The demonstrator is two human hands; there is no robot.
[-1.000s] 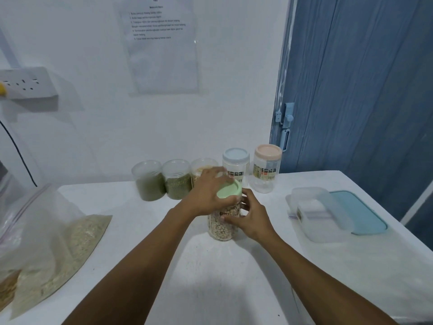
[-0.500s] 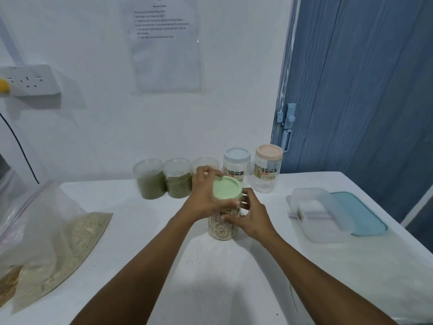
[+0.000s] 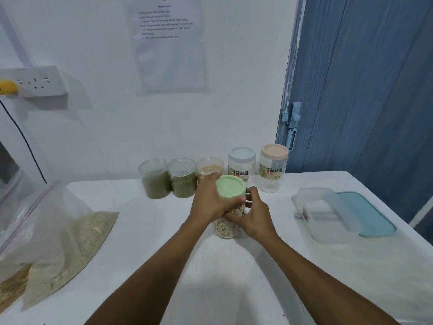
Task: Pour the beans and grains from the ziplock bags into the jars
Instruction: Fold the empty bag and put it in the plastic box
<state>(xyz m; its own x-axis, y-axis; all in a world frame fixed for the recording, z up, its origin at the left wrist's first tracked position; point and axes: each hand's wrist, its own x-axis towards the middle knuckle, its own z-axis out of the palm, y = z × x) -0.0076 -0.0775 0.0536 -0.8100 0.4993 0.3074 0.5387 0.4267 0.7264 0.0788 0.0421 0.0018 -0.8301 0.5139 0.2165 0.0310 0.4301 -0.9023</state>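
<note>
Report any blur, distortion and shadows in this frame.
Head view: the clear ziplock bag of grains at left is smeared; the blue door leans from wide-angle warp; the white wall socket casts a soft shadow; the clear green-lidded jar is sharp.

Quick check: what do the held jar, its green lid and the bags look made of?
Jar: clear, probably plastic; contents show through. Lid: opaque matte pale green, likely plastic. Bags: thin clear creased film, likely plastic, with zip strip.

White wall (image 3: 98,127) with taped sheet (image 3: 169,43) and socket strip (image 3: 35,82); blue door (image 3: 365,85); white table (image 3: 164,266).
</note>
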